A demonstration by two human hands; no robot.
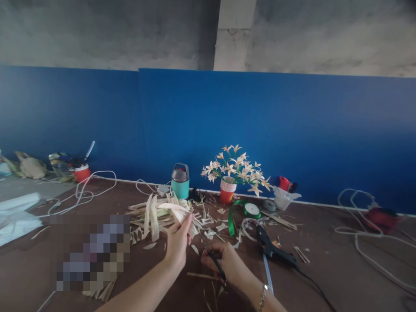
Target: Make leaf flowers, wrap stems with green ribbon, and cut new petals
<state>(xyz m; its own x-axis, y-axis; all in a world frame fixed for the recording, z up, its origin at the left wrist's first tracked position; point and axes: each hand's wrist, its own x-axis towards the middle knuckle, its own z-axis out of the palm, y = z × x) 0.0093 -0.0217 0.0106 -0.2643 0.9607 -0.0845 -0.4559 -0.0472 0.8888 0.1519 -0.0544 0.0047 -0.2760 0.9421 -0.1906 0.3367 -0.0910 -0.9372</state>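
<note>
My left hand (178,240) pinches a pale dried husk strip (177,210) between thumb and fingers, above the brown table (146,273). The strip's wide part extends up and left from my fingertips, over a heap of similar husks (152,216). Just to the right and lower, my right hand (225,262) is closed around black-handled scissors (216,265). Their blades point up toward the lower end of the held strip; whether they touch it is unclear. Small husk scraps (209,234) lie around both hands.
Behind stand a teal jar (180,186) and a red cup (226,193) beside pale flowers (240,167). To the right are a green ribbon spool (252,210), a black glue gun (276,251), its cord and a white container (283,199). White cables (81,197) run at the left.
</note>
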